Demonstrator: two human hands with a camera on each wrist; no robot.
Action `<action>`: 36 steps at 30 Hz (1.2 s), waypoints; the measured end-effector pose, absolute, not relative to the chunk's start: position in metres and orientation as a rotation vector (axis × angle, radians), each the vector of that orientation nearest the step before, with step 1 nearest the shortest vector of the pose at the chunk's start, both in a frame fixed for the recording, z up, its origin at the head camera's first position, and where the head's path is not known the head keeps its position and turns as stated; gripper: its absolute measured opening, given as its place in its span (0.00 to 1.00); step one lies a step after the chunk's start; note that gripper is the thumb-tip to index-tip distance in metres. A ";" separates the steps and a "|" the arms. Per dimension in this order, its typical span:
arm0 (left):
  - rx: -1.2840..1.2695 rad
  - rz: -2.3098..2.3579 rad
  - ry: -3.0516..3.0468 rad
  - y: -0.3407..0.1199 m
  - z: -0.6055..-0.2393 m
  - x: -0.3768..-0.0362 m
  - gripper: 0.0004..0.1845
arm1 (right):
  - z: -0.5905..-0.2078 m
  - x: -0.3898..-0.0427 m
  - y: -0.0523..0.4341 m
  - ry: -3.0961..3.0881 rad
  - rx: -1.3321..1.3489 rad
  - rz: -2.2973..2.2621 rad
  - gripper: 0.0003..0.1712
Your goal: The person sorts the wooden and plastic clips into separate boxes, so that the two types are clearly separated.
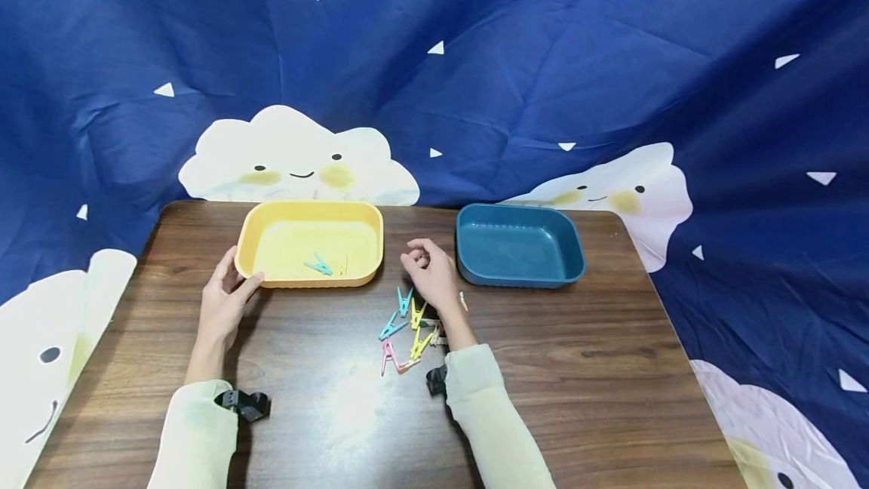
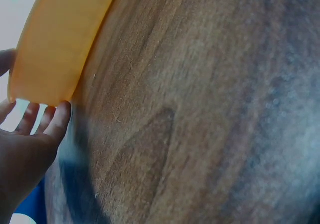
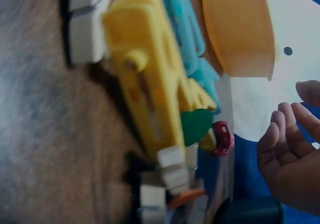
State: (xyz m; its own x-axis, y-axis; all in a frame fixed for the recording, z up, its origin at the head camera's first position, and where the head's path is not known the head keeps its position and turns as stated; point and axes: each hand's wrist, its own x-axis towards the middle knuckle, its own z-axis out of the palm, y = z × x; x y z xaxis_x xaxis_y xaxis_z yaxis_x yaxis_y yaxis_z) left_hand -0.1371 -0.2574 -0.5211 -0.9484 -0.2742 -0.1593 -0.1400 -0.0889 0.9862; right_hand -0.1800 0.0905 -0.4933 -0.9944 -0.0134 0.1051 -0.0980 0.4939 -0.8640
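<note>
My left hand [image 1: 222,300] holds the front left corner of a yellow plastic bin [image 1: 319,283], thumb at the rim and fingers along its side. A blue clothespin [image 1: 319,266] and a small pale one [image 1: 343,266] lie inside. Between the bins, my right hand [image 1: 434,276] hovers with loosely curled fingers and nothing visible in them. Just below it lies a loose pile of clothespins: blue [image 1: 391,327], yellow [image 1: 420,343], pink [image 1: 388,354] and wooden ones partly hidden by the wrist. In the right wrist view, a yellow clothespin [image 3: 147,78] fills the foreground, apart from the fingers [image 3: 287,139].
A dark blue bin [image 1: 519,280] stands at the back right of the brown wooden table [image 1: 577,383]. Behind the table hangs a blue curtain [image 1: 475,36] with white clouds. Black wrist straps [image 1: 244,404] sit at both cuffs.
</note>
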 end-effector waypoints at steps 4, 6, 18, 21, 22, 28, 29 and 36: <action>0.464 -2.208 -2.052 -0.257 -0.520 -0.137 0.43 | -0.498 -0.179 0.095 -2.659 0.058 1.517 0.19; 0.464 -2.205 -2.058 -0.257 -0.520 -0.137 0.43 | -0.501 -0.179 0.097 -2.659 0.047 1.507 0.19; 0.471 -2.201 -2.066 -0.256 -0.521 -0.138 0.43 | -0.518 -0.178 0.107 -2.685 -0.032 1.372 0.18; 0.466 -2.210 -2.064 -0.255 -0.520 -0.138 0.43 | -0.522 -0.178 0.108 -2.689 -0.078 1.346 0.19; 0.462 -2.214 -2.064 -0.255 -0.520 -0.138 0.43 | -0.523 -0.178 0.108 -2.694 -0.086 1.320 0.20; 0.465 -2.224 -2.054 -0.254 -0.519 -0.138 0.42 | -0.526 -0.185 0.107 -2.751 -0.130 1.278 0.24; 0.471 -2.224 -2.053 -0.254 -0.519 -0.138 0.43 | -0.526 -0.186 0.107 -2.769 -0.140 1.278 0.25; 0.499 -2.229 -2.048 -0.255 -0.520 -0.136 0.43 | -0.529 -0.195 0.100 -2.904 -0.185 1.152 0.30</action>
